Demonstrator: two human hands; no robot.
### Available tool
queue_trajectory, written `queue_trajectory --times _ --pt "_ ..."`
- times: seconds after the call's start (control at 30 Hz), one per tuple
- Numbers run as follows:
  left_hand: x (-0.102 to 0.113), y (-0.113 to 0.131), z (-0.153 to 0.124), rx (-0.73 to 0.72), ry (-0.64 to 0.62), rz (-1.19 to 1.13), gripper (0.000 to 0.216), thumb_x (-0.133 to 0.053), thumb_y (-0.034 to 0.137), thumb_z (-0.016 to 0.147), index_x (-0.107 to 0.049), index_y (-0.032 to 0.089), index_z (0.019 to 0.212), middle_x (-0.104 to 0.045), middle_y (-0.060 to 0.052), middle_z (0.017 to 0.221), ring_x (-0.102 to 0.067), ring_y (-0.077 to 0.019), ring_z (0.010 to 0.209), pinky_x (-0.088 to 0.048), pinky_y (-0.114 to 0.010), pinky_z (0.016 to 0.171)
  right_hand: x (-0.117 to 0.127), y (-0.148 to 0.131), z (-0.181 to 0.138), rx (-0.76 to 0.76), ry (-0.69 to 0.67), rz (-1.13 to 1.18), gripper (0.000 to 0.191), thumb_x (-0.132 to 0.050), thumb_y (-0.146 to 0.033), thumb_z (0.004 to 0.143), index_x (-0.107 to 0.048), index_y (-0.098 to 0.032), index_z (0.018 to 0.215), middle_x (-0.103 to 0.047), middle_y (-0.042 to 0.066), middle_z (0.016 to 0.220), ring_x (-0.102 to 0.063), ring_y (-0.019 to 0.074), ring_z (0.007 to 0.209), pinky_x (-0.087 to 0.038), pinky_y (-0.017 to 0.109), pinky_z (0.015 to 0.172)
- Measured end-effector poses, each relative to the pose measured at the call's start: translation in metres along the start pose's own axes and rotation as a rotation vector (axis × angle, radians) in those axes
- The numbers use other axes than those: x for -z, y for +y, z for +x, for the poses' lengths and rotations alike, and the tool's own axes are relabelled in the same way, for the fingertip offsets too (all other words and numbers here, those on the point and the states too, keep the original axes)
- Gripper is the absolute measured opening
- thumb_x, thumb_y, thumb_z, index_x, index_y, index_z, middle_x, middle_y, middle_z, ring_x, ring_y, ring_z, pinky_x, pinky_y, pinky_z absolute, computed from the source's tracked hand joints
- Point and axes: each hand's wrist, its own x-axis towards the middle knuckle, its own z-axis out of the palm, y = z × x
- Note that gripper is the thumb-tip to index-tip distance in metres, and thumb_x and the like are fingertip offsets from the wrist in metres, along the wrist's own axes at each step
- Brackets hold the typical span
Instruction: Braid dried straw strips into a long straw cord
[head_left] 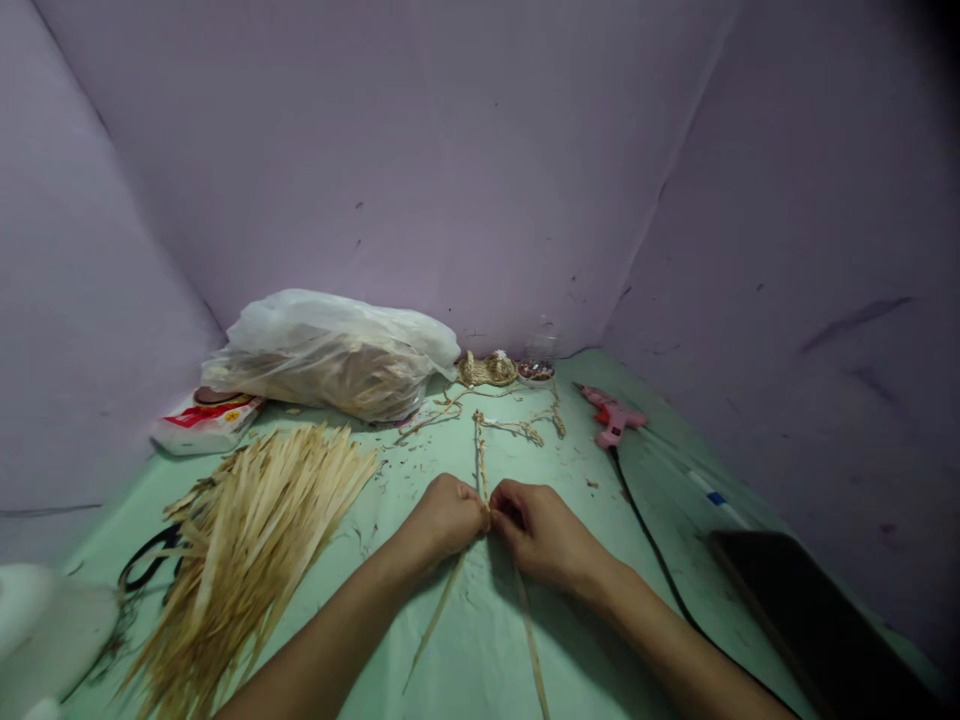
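Note:
Both my hands meet at the middle of the green table (480, 640), fingers pinched on a thin plaited straw cord (480, 450). My left hand (446, 518) is closed on the cord from the left. My right hand (541, 535) is closed on it from the right. The finished plait runs away from my hands toward the wall. Two loose straw strips (525, 620) trail from my fingers back toward me.
A heap of pale straw strips (247, 540) lies at the left over black scissors (146, 565). Behind it sit a plastic bag of straw (330, 355) and a red-and-white packet (206, 420). A pink glue gun (611, 415) with a black cable, a small woven piece (487, 370) and a dark slab (810, 620) lie at the right.

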Motion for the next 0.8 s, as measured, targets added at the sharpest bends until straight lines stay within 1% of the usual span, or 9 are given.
queue_trajectory --times 0.1,0.23,0.3,0.37,0.5,0.63,0.73,0.8 --pt "0.0 -0.002 0.001 0.017 -0.004 0.012 0.006 -0.044 0.012 0.051 -0.048 0.013 0.046 -0.032 0.005 0.033 -0.022 -0.0039 0.032 -0.013 -0.02 0.034 0.002 0.003 0.001 -0.028 -0.015 -0.008 0.014 -0.046 -0.022 0.072 -0.059 -0.015 0.07 -0.059 0.002 0.061 -0.046 0.0097 0.054 -0.028 0.02 0.049" --pt "0.0 -0.004 0.001 0.028 -0.007 0.041 0.006 -0.045 0.014 0.05 -0.048 0.014 0.045 -0.032 0.005 0.033 -0.023 -0.0049 0.032 -0.013 -0.021 0.033 0.006 0.007 0.004 -0.169 -0.093 0.018 0.018 -0.048 -0.026 0.069 -0.063 -0.015 0.069 -0.059 0.002 0.057 -0.044 0.0096 0.05 -0.027 0.02 0.045" --pt "0.0 -0.002 0.0 0.024 -0.007 0.042 0.007 -0.045 0.013 0.049 -0.048 0.014 0.043 -0.033 0.005 0.032 -0.024 -0.005 0.031 -0.014 -0.021 0.033 0.009 0.004 0.003 -0.241 -0.122 0.039 0.02 -0.049 -0.026 0.068 -0.064 -0.014 0.068 -0.057 0.002 0.055 -0.042 0.009 0.048 -0.026 0.02 0.043" --pt "0.001 0.003 -0.002 0.044 -0.01 0.012 0.008 -0.046 0.013 0.05 -0.048 0.014 0.042 -0.034 0.004 0.031 -0.025 -0.0052 0.03 -0.014 -0.02 0.032 0.011 -0.003 0.001 -0.276 -0.134 0.035 0.02 -0.049 -0.026 0.067 -0.065 -0.014 0.067 -0.058 0.002 0.054 -0.043 0.0088 0.047 -0.025 0.019 0.042" --pt "0.003 0.012 -0.007 0.098 -0.037 -0.072 0.011 -0.044 0.012 0.05 -0.045 0.014 0.039 -0.032 0.004 0.028 -0.023 -0.0048 0.026 -0.011 -0.02 0.031 0.009 -0.022 -0.009 -0.217 -0.101 -0.096 0.019 -0.049 -0.024 0.067 -0.066 -0.016 0.067 -0.062 0.002 0.057 -0.046 0.0094 0.048 -0.023 0.021 0.043" --pt "0.005 0.012 -0.007 0.151 -0.053 -0.14 0.011 -0.043 0.011 0.049 -0.044 0.014 0.039 -0.035 0.003 0.03 -0.024 -0.0046 0.026 -0.01 -0.02 0.03 0.001 -0.034 -0.015 -0.182 -0.089 -0.252 0.02 -0.046 -0.02 0.069 -0.066 -0.017 0.066 -0.065 0.006 0.062 -0.05 0.0118 0.051 -0.022 0.023 0.046" --pt "0.005 0.011 -0.007 0.128 -0.059 -0.142 0.01 -0.043 0.009 0.048 -0.045 0.013 0.039 -0.034 0.004 0.029 -0.024 -0.0042 0.026 -0.011 -0.019 0.03 -0.003 -0.035 -0.016 -0.156 -0.097 -0.273 0.021 -0.045 -0.016 0.068 -0.067 -0.016 0.069 -0.066 0.009 0.067 -0.052 0.0138 0.054 -0.024 0.024 0.048" --pt "0.004 0.013 -0.008 0.124 -0.062 -0.135 0.01 -0.042 0.006 0.047 -0.045 0.013 0.04 -0.034 0.005 0.029 -0.025 -0.0037 0.026 -0.012 -0.019 0.031 0.0 -0.033 -0.015 -0.131 -0.14 -0.247 0.019 -0.047 -0.014 0.065 -0.066 -0.015 0.066 -0.065 0.009 0.065 -0.051 0.0138 0.052 -0.024 0.025 0.047"
